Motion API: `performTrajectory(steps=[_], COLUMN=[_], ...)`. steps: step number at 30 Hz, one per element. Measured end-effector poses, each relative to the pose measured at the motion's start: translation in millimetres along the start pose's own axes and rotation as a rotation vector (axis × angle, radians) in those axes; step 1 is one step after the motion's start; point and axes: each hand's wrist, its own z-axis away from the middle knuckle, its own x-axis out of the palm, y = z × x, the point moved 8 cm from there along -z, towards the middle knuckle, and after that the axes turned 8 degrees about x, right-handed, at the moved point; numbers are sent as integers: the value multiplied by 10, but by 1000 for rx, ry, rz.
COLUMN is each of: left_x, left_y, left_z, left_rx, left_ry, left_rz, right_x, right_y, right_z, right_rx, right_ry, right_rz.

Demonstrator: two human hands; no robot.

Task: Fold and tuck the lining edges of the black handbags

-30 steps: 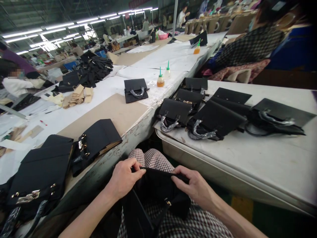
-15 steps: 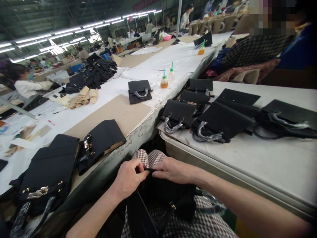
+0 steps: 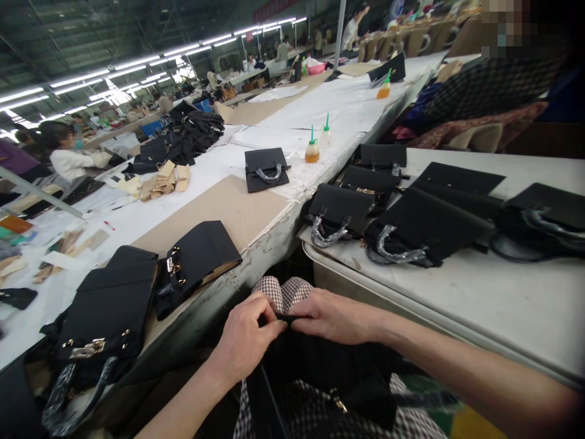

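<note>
A black handbag with a gold-coloured clasp lies across my lap, over checked cloth. My left hand pinches its top edge between thumb and fingers. Right beside it, my right hand grips the same edge, thumb on top. The two hands nearly meet, with a short stretch of black edge showing between them. Below my forearms the bag is dark, and its lower part is hard to make out. A plastic-wrapped handle sticks out on the right.
On the left bench lie two black bags with gold hardware and a smaller black bag. Glue bottles stand beyond. Several black bags cover the right table. A co-worker in a checked sleeve sits at the upper right.
The view has swung slightly left, so everything sits further right. Both hands keep hold of the bag's edge, and their fingers have come closer together.
</note>
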Motion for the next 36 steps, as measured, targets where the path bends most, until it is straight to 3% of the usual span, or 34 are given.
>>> performTrajectory(steps=[9, 13, 15, 18, 21, 23, 30, 36], left_x=[226, 235, 183, 37, -122, -176, -54, -58], left_y=[-106, -165, -149, -124, -197, -243, -179, -163], left_z=[-36, -9, 3, 67, 219, 317, 373, 268], left_rx=[-118, -155, -144, -147, -243, -313, -321, -194], left_ry=[-3, 52, 0, -206, -408, -470, -479, -443], left_rz=[141, 292, 314, 204, 119, 168, 339, 59], right_x=[62, 88, 130, 156, 145, 138, 91, 162], right_y=[33, 35, 46, 31, 53, 55, 53, 189], right_z=[216, 167, 96, -16, -92, -120, -97, -34], right_rx=[90, 121, 126, 59, 48, 49, 10, 35], right_ry=[59, 2, -50, -62, -46, -62, -129, -144], right_rz=[81, -10, -35, -53, -93, -107, -102, -177])
